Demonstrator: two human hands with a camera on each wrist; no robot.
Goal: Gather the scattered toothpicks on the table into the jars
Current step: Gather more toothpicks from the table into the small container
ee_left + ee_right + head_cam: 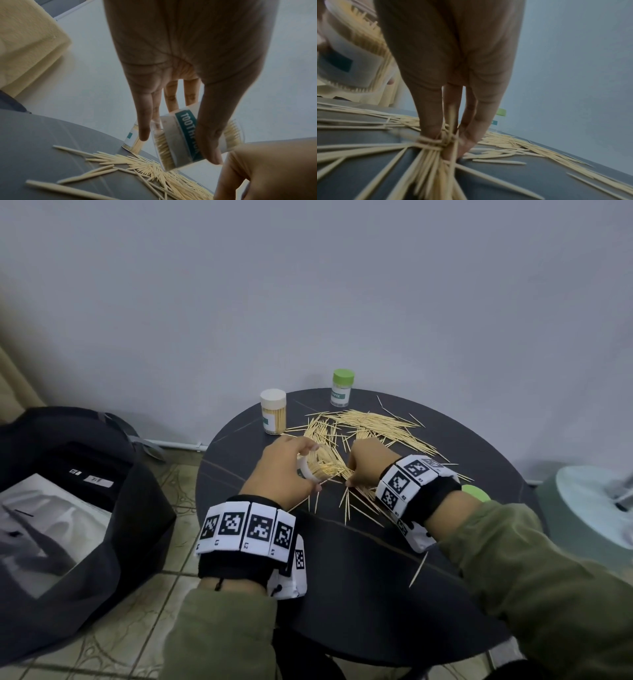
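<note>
The wall rises pale behind everything, with a dark bag on the tiled floor off to the left of my left grip, and the round dark counter under both wrists. On the counter beyond my hands lies the big scatter of toothpicks, mostly lying flat with their lengths running from my left grip's side away to the right, and further back stand a white-capped jar packed full and a green-capped jar; a loose green lid sits just past my right wrist. My left hand has its thumb and fingers wrapped round an open jar, tipped on its side just above the counter and already part filled, its open end seemingly towards my right hand. My right hand is closed in a pinch on a small bundle of toothpicks right at the counter, their points splaying towards my wrist. That bundle sits just beside the jar, to its right, so I judge the next move is a short carry leftward, turning the sticks so their length lines up with the jar's. A crooked bundle would likely jam at the rim or spill. Many toothpicks remain, so the job looks far from done.
</note>
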